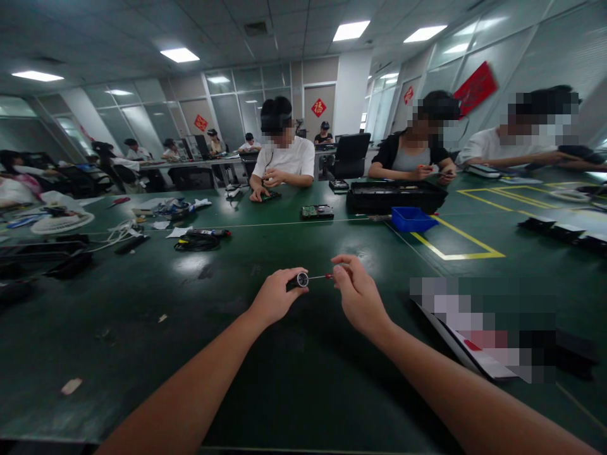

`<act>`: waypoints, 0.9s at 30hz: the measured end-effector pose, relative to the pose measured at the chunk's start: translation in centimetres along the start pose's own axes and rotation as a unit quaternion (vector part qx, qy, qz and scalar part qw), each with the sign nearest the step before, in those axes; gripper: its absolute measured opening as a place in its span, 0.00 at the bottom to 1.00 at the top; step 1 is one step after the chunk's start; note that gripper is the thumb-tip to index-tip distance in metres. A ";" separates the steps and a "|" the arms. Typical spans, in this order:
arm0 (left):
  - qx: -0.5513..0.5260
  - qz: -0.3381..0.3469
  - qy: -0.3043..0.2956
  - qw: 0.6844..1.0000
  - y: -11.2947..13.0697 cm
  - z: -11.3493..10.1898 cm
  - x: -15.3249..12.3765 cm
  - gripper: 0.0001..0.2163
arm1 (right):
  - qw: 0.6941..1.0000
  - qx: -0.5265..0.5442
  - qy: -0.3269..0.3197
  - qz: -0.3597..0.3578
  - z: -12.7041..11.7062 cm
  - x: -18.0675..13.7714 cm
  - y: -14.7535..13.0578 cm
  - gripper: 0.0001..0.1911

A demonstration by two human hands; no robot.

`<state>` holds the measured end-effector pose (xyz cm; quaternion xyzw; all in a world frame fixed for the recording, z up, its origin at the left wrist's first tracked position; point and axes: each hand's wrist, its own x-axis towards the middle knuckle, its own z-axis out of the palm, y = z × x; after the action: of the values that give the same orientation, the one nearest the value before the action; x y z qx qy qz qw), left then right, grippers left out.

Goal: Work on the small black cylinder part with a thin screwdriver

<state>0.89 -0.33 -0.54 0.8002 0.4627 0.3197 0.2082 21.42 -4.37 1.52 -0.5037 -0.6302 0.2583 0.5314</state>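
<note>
As lights (pixel 351 30) glow, the table (pixel 142 347) gleams.

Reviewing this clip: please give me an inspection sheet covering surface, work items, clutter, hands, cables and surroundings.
Surface: green tabletop, yellow tape outline at far right.
Work items: dark cylindrical part, round end visible; slim red-handled tool, its shaft reaching toward that end.
Clutter: pale scrap near left; blue bin beyond the right hand.
Hands: left hand holds the part; right holds the tool.
Cables: coiled black cable, far left of centre.
Surroundings: seated person opposite, others around; ceiling lights on.
</note>
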 end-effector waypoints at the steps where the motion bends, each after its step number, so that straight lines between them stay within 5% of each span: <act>1: -0.001 0.000 0.001 1.000 0.0 0.0 0.0 0.17 | 1.000 0.022 0.007 0.007 0.1 0.1 0.1 0.13; 12: 0.001 0.053 -0.009 0.999 0.6 -0.5 0.1 0.17 | 0.944 0.281 0.082 0.151 0.8 1.3 2.2 0.16; 19: 0.025 0.028 -0.018 0.999 0.5 -0.3 0.1 0.17 | 0.989 0.102 0.090 0.053 0.5 0.7 1.3 0.15; 27: 0.018 0.011 -0.030 0.999 0.9 -0.3 -0.2 0.17 | 0.998 0.020 0.065 -0.004 0.1 0.4 1.0 0.14</act>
<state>1.17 -0.91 0.13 0.8183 0.4530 0.2892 0.2039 21.68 -3.65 0.76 -0.5060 -0.5916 0.2352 0.5819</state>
